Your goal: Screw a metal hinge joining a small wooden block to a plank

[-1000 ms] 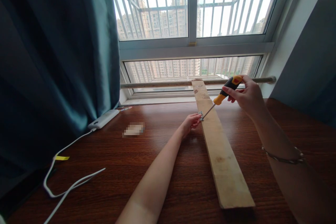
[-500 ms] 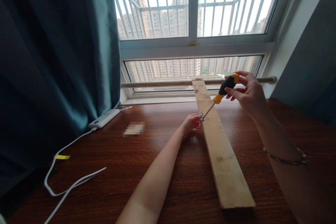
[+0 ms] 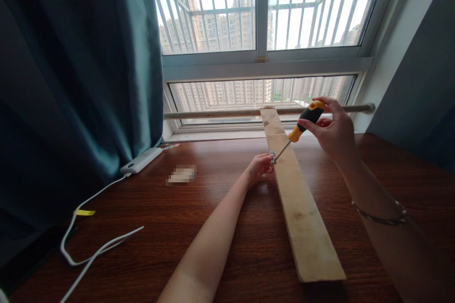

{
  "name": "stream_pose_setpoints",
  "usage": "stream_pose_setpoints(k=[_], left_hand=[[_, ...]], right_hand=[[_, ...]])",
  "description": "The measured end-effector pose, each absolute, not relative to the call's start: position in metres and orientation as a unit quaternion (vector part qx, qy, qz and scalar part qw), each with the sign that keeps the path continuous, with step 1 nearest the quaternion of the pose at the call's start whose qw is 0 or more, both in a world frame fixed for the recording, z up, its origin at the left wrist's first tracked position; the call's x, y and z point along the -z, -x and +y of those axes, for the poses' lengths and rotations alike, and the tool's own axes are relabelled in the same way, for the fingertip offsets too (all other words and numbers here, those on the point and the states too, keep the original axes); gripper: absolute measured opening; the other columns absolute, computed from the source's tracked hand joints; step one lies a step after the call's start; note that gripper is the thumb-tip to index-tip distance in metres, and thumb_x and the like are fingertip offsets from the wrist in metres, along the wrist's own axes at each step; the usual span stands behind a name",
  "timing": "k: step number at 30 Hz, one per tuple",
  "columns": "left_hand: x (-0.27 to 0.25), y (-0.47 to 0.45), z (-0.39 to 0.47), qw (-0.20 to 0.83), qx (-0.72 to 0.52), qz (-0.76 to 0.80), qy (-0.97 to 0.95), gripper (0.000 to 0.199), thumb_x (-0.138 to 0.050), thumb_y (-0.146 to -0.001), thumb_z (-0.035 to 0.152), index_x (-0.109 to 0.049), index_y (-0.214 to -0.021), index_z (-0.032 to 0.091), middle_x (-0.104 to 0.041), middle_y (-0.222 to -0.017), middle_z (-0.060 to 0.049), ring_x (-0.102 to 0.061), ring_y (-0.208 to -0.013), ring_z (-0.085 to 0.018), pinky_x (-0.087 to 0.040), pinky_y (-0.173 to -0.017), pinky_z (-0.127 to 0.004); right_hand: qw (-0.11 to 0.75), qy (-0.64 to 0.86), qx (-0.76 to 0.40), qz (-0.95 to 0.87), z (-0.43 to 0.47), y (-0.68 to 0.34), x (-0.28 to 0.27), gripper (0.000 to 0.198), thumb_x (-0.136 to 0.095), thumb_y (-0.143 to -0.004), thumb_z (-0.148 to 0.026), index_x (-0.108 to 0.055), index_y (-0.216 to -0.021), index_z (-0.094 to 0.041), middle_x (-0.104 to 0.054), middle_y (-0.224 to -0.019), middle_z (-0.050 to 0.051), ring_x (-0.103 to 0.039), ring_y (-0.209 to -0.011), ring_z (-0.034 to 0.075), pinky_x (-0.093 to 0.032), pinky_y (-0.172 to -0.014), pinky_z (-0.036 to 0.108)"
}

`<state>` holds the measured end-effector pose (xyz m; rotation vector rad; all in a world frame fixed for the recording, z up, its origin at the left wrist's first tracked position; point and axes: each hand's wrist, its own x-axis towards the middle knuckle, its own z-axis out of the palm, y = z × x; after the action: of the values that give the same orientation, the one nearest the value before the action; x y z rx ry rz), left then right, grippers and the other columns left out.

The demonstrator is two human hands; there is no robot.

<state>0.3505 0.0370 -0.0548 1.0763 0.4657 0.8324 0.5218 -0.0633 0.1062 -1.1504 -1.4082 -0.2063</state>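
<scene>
Your right hand [image 3: 332, 132] grips a screwdriver [image 3: 297, 130] by its black and yellow handle, fingers curled round the handle, thumb on the near side. The screwdriver is tilted, handle up and to the right, thin metal shaft running down-left. Its tip meets a small metal fitting [image 3: 273, 155] on the left edge of a wooden plank [image 3: 296, 199]. Too small to tell what kind of fitting it is, or whether a screw sits in it.

Your left hand [image 3: 259, 166] is at that same spot, fingertips pinched on the fitting at the plank's left edge, palm down on the table [image 3: 185, 218]. Fingers mostly closed around the small piece; how firmly they hold it, cannot tell.

The plank lies lengthwise away from you on the dark wood table, near end close to the table's front on the right of centre, far end raised against a rod [image 3: 220, 113] that runs across the lower window [image 3: 256, 33]. The fitting sits in the plank's far half.

Your right wrist wears a thin bracelet [image 3: 380, 219].

Left side of the table: a white power bank [image 3: 140, 160] near the curtain [image 3: 71, 80], with a white cable [image 3: 88, 246] looping from it toward the near edge, a yellow tag [image 3: 84, 212] on the cable. A blurred small patch [image 3: 181, 173] lies between the power bank and your left hand, well apart from both.
</scene>
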Motion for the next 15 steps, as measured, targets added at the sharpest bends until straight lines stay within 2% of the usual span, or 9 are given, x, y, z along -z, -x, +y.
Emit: stream_pose_setpoints(k=[4,7,15], left_hand=[[0.0541,-0.3508,0.0366,0.756,-0.376,0.215,-0.49,0.029,-0.069,-0.064,0.033,-0.057,-0.078,0.012,-0.053,-0.062,0.001,-0.047,-0.046,-0.006,-0.034,-0.045,-0.02],[0.0544,-0.3508,0.036,0.758,-0.378,0.215,-0.486,0.029,-0.069,-0.064,0.034,-0.057,-0.078,0.012,-0.054,-0.062,0.001,-0.047,-0.046,-0.006,-0.034,-0.045,-0.02],[0.0549,-0.3507,0.0362,0.759,-0.379,0.204,-0.489,0.029,-0.069,-0.065,0.034,-0.058,-0.079,0.011,-0.054,-0.063,0.0,-0.047,-0.046,-0.006,-0.033,-0.044,-0.019]], right_hand=[[0.597,0.484,0.071,-0.636,-0.0653,-0.519,-0.1072,0.057,-0.068,-0.064,-0.027,-0.045,-0.116,-0.022,-0.059,-0.102,0.007,-0.057,-0.058,0.013,-0.05,-0.049,0.028],[0.578,0.461,0.046,-0.672,-0.0659,-0.5155,-0.1062,0.052,-0.063,-0.067,-0.022,-0.043,-0.115,-0.023,-0.059,-0.106,0.007,-0.059,-0.064,0.015,-0.05,-0.051,0.028],[0.587,0.454,0.083,-0.665,-0.072,-0.5181,-0.1119,0.054,-0.058,-0.069,-0.019,-0.041,-0.12,-0.025,-0.057,-0.111,0.007,-0.058,-0.077,0.019,-0.051,-0.059,0.032]])
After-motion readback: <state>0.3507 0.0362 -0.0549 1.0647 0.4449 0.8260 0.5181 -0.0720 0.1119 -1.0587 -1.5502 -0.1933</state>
